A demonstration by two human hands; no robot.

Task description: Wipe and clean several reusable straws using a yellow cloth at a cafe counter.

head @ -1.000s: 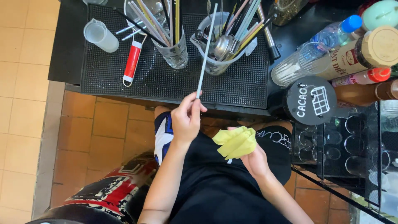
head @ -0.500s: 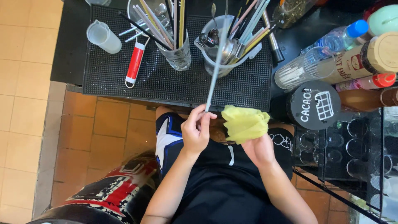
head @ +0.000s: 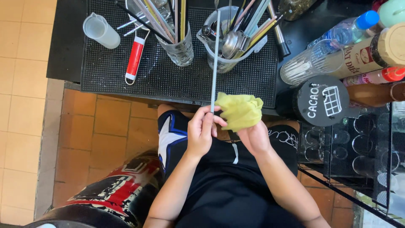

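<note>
My left hand [head: 201, 134] grip pinching a long pale straw [head: 215, 63] at the surface [head: 291, 29] edge, right hand [head: 255, 137] clutching a yellow cloth [head: 239, 110], clear floor [head: 29, 105] leftward

straw: [head: 215, 59] long, thin, pale grey, nearly upright, lower end pinched in fingers
cloth: [head: 239, 110] yellow-green, crumpled, touching the straw's base

A black rubber mat [head: 168, 80] covers the dark surface [head: 63, 46]. On the mat's left end stands a small clear measuring cup [head: 100, 30], with a red-handled peeler [head: 135, 59] just right of it. Two clear glasses of straws and utensils [head: 179, 44] stand mid-mat. Right of the mat sit plastic bottles [head: 337, 31] and a black round lid [head: 322, 101].
</note>
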